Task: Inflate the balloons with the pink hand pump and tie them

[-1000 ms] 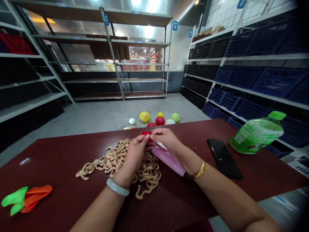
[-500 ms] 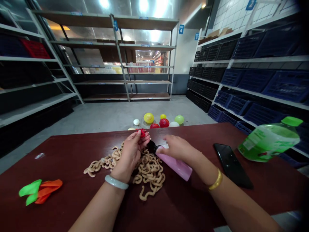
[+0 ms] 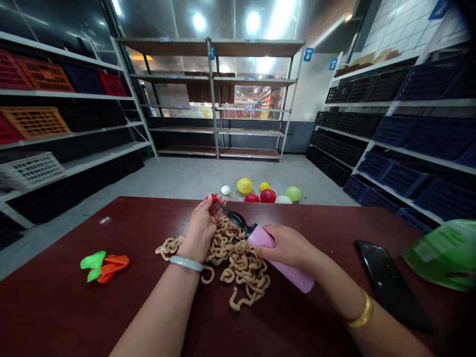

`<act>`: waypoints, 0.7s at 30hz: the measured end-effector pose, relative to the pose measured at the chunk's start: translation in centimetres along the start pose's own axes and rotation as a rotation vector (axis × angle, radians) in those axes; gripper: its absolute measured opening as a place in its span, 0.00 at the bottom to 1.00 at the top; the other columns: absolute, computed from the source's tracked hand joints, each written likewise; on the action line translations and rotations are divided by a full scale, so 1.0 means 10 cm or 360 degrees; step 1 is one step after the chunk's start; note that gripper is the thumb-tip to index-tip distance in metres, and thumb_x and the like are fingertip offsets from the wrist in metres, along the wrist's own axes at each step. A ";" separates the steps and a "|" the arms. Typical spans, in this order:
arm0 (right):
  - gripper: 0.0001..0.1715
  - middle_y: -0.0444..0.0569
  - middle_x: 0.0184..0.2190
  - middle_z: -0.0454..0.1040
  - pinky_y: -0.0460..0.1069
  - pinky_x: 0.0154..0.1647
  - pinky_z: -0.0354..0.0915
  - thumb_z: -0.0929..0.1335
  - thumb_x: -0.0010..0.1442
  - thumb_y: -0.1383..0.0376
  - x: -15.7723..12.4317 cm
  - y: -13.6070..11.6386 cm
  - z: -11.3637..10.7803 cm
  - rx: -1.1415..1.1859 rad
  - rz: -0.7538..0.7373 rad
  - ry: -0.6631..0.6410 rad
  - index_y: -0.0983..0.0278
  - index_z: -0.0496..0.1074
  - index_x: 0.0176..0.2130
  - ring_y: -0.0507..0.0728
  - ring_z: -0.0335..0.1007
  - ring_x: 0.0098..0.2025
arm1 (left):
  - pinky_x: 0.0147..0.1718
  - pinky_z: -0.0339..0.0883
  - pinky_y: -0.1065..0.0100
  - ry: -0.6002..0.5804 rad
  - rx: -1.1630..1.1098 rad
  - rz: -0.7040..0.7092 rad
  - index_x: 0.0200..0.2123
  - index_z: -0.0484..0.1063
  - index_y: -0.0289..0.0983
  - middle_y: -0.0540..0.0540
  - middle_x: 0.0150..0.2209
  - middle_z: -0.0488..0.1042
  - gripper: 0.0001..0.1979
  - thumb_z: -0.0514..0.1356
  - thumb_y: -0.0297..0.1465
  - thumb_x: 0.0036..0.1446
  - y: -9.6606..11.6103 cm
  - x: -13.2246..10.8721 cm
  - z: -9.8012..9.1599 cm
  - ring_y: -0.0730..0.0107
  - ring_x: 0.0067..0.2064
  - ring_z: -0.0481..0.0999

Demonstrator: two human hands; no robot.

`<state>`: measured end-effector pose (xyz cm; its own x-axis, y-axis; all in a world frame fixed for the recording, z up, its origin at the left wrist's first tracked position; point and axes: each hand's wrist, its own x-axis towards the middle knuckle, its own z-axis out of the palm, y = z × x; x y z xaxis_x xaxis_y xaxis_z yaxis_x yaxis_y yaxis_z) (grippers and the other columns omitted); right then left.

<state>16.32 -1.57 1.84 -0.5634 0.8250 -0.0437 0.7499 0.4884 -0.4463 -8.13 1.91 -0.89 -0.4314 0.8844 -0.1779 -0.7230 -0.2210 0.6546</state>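
My left hand (image 3: 203, 227) is closed on a small red balloon (image 3: 213, 199), held at the black nozzle of a pink hand pump (image 3: 277, 257). My right hand (image 3: 289, 246) grips the pump's pink barrel, which lies slanted on the dark red table (image 3: 148, 307). Under both hands sprawls a heap of tan curly rubber bands (image 3: 238, 263). The left wrist wears a pale bangle and the right wrist a gold one.
Flat green and orange balloons (image 3: 103, 262) lie at the table's left. A black phone (image 3: 392, 284) and a green bottle (image 3: 444, 255) lie at the right. Several inflated balloons (image 3: 267, 195) rest on the floor beyond the table. Shelves with crates line the walls.
My right hand left the red balloon and slid back to grip the pump barrel. My left hand kept the balloon at the nozzle. The view swung left.
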 end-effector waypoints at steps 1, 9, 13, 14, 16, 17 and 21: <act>0.20 0.50 0.39 0.81 0.49 0.32 0.55 0.70 0.57 0.48 -0.01 -0.02 0.01 0.0025 -0.0010 -0.0005 0.60 0.76 0.41 0.61 0.74 0.38 | 0.34 0.79 0.67 -0.0008 0.0002 -0.0001 0.35 0.75 0.30 0.40 0.32 0.81 0.05 0.60 0.23 0.65 -0.01 0.00 0.00 0.66 0.32 0.83; 0.20 0.51 0.40 0.81 0.50 0.33 0.55 0.70 0.57 0.49 0.02 0.01 0.05 0.0066 0.0036 0.0022 0.61 0.76 0.42 0.62 0.74 0.39 | 0.33 0.79 0.67 -0.0135 0.0069 -0.0077 0.36 0.75 0.31 0.40 0.34 0.82 0.04 0.61 0.25 0.64 -0.07 -0.09 0.05 0.65 0.32 0.83; 0.21 0.51 0.39 0.81 0.49 0.32 0.54 0.70 0.57 0.47 0.03 0.04 0.06 0.0072 0.0048 0.0029 0.60 0.76 0.41 0.62 0.73 0.37 | 0.29 0.77 0.71 -0.0207 0.0121 -0.0068 0.37 0.76 0.31 0.41 0.33 0.81 0.04 0.61 0.25 0.64 -0.10 -0.11 0.06 0.68 0.31 0.82; 0.21 0.51 0.39 0.81 0.49 0.32 0.54 0.70 0.57 0.47 0.03 0.04 0.07 0.0078 0.0048 0.0035 0.60 0.76 0.41 0.61 0.73 0.37 | 0.28 0.76 0.72 -0.0222 0.0138 -0.0063 0.37 0.76 0.31 0.41 0.33 0.81 0.04 0.61 0.25 0.63 -0.11 -0.11 0.07 0.69 0.31 0.82; 0.21 0.51 0.39 0.81 0.49 0.32 0.54 0.70 0.57 0.48 0.04 0.05 0.08 0.0099 0.0049 0.0047 0.61 0.76 0.41 0.61 0.73 0.37 | 0.28 0.75 0.73 -0.0248 0.0166 -0.0062 0.37 0.76 0.31 0.42 0.33 0.81 0.03 0.62 0.25 0.63 -0.13 -0.14 0.08 0.69 0.31 0.82; 0.21 0.51 0.39 0.81 0.49 0.32 0.55 0.70 0.57 0.48 0.04 0.06 0.08 0.0115 0.0053 0.0050 0.61 0.76 0.41 0.61 0.73 0.37 | 0.28 0.75 0.73 -0.0255 0.0174 -0.0062 0.37 0.76 0.31 0.41 0.33 0.81 0.02 0.63 0.25 0.62 -0.14 -0.15 0.09 0.69 0.31 0.82; 0.21 0.50 0.38 0.80 0.49 0.33 0.56 0.71 0.56 0.48 0.05 0.08 0.10 0.0206 0.0085 0.0056 0.61 0.76 0.40 0.60 0.73 0.36 | 0.33 0.76 0.71 -0.0281 0.0205 0.0012 0.36 0.76 0.32 0.41 0.34 0.81 0.05 0.68 0.26 0.56 -0.20 -0.16 0.10 0.69 0.33 0.82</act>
<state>16.29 -1.02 0.53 -0.5097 0.8595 -0.0398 0.7260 0.4048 -0.5559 -5.49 1.31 -1.18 -0.3269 0.9438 -0.0484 -0.6405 -0.1836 0.7457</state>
